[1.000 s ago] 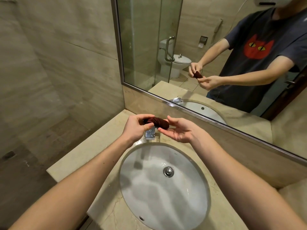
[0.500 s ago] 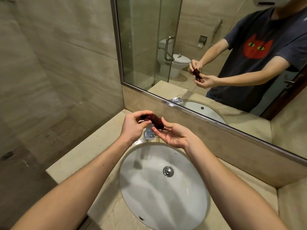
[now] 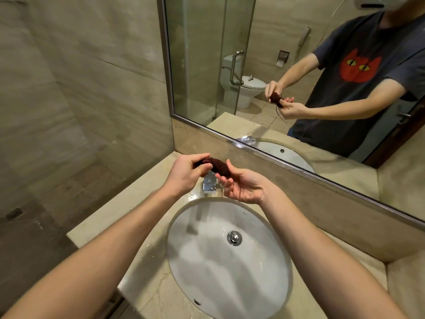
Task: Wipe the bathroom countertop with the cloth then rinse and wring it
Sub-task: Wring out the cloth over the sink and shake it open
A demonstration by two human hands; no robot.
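Since a second ago the right hand (image 3: 245,186) has turned further palm-up and dropped a little toward the sink (image 3: 230,256), and the twisted cloth (image 3: 216,165) now slopes down from left to right rather than lying level.

Nearest the camera, two bare forearms reach forward over the sink, one on each side of it. The sink is a white oval basin set into the beige stone tabletop (image 3: 142,199), with a chrome drain plug (image 3: 234,237) near its middle and wet streaks on its wall.

Just beyond the sink's far rim stands the chrome faucet (image 3: 209,183), speckled with water drops. Above the faucet both hands hold the dark red cloth, wound into a tight short roll. The left hand (image 3: 185,174) has its fingers and thumb closed around the roll's left end. The right hand's fingers are loosely curled, only partly closed, gripping the roll's right end between thumb and fingertips.

Beyond the sink, behind the faucet, a low stone backsplash rises to the framed mirror (image 3: 253,77), which reflects the person in a dark T-shirt holding the cloth, a glass shower door and a white toilet (image 3: 247,88).
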